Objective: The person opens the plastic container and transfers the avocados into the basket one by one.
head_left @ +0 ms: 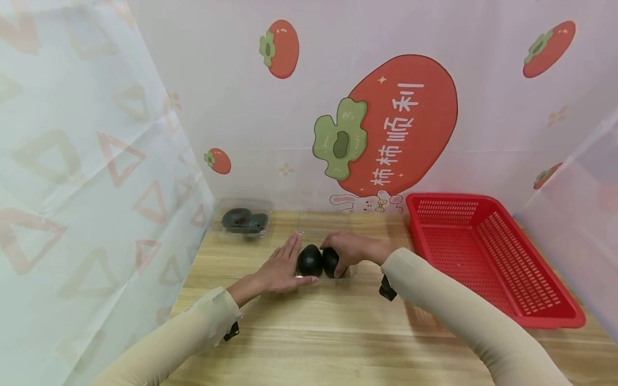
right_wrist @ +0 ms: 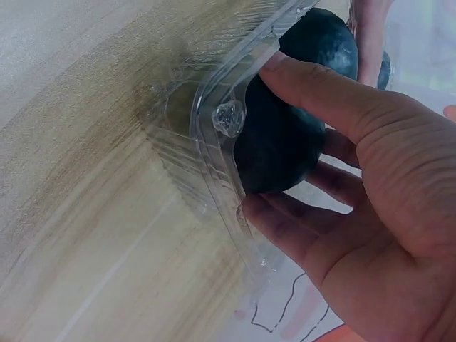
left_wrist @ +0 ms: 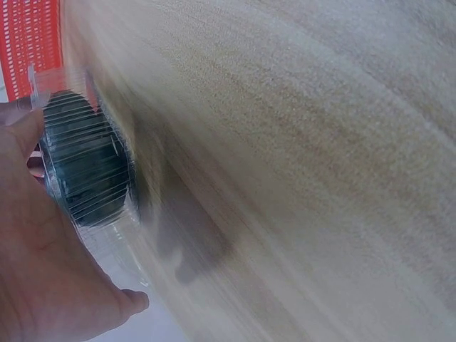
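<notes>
A dark egg-shaped item is held between the thumb and fingers of the right hand; the thumb is laid on one side, the fingertips on the opposite side, narrowed to the item's width. It is held at the rim of a clear plastic container; how deep it is seated cannot be told. Just beside it, at its left, a second dark item is set in the same container, its side seen through the ridged wall. That end is framed by the left hand, whose fingers are kept straight, with the thumb spread wide from them along the near edge; nothing is gripped by it. Behind, at the left, more dark items are contained in another clear box. To the right, well apart, a red basket is placed. All are supported by a wood-grained table, backed by a persimmon-printed sheet.
</notes>
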A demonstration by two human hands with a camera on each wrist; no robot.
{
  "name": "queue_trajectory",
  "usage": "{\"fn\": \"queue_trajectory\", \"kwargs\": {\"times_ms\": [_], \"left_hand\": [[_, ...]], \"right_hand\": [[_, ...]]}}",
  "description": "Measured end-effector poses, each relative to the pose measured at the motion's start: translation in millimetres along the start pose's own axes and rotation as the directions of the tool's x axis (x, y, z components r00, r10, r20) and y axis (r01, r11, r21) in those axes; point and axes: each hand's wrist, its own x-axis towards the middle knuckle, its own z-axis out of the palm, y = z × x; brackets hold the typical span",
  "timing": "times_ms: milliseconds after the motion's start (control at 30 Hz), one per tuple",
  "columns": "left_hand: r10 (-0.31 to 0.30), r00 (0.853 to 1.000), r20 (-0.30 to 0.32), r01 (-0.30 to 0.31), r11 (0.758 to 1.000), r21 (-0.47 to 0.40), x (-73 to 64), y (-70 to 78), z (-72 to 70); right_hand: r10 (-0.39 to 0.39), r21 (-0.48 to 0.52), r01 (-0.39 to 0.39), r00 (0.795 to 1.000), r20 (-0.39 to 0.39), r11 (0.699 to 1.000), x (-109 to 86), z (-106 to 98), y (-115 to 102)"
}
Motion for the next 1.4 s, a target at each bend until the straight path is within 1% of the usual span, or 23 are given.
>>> {"fn": "queue_trajectory", "kwargs": {"times_ms": [100, 333, 533, 667, 800, 933, 1033, 1267, 1400], "left_hand": [[-0.001, 1.0, -0.009, 0.001, 1.0, 0.0, 0.3, 0.2, -0.8], [-0.025, 1.0, 0.009, 0.024, 0.999, 0.027, 2.0, 2.8, -2.5], [-0.023, 1.0, 0.003, 0.022, 0.999, 0.039, 1.2, 3.5, -2.0], [-0.019, 1.0, 0.0, 0.019, 0.999, 0.039, 1.0, 3.0, -1.4], [-0.013, 1.0, -0.001, 0.013, 1.0, 0.017, 1.2, 1.6, -1.2], [-0.004, 1.0, -0.009, 0.004, 1.0, 0.0, 3.0, -3.2, 3.3], [-0.003, 1.0, -0.011, 0.003, 1.0, -0.009, 4.3, -6.5, 6.9], [-0.012, 1.0, -0.003, 0.011, 1.0, -0.025, 4.4, -5.9, 6.6], [-0.017, 1.0, 0.006, 0.018, 1.0, -0.016, 4.4, -5.3, 6.0]], "right_hand": [[0.01, 0.008, -0.01, 1.0, 0.007, 1.0, 1.7, 0, -1], [0.021, 0.005, -0.021, 0.999, 0.032, 1.0, 2.6, -2, -3], [0.027, 0.006, -0.028, 0.998, 0.051, 1.0, 1.4, -2, -3], [0.039, -0.001, -0.039, 0.998, 0.055, 0.999, 1.3, -1, -2], [0.046, -0.021, -0.045, 0.997, 0.056, 0.999, 2.6, 2, -3], [0.05, -0.026, -0.049, 0.997, 0.063, 0.998, 4.2, 4, -4], [0.058, -0.046, -0.055, 0.996, 0.068, 0.997, 4.8, 5, -5], [0.073, -0.115, -0.066, 0.996, 0.057, 0.991, 4.3, 10, -7], [0.045, -0.158, -0.038, 0.998, 0.036, 0.987, 3.8, 16, -5]]}}
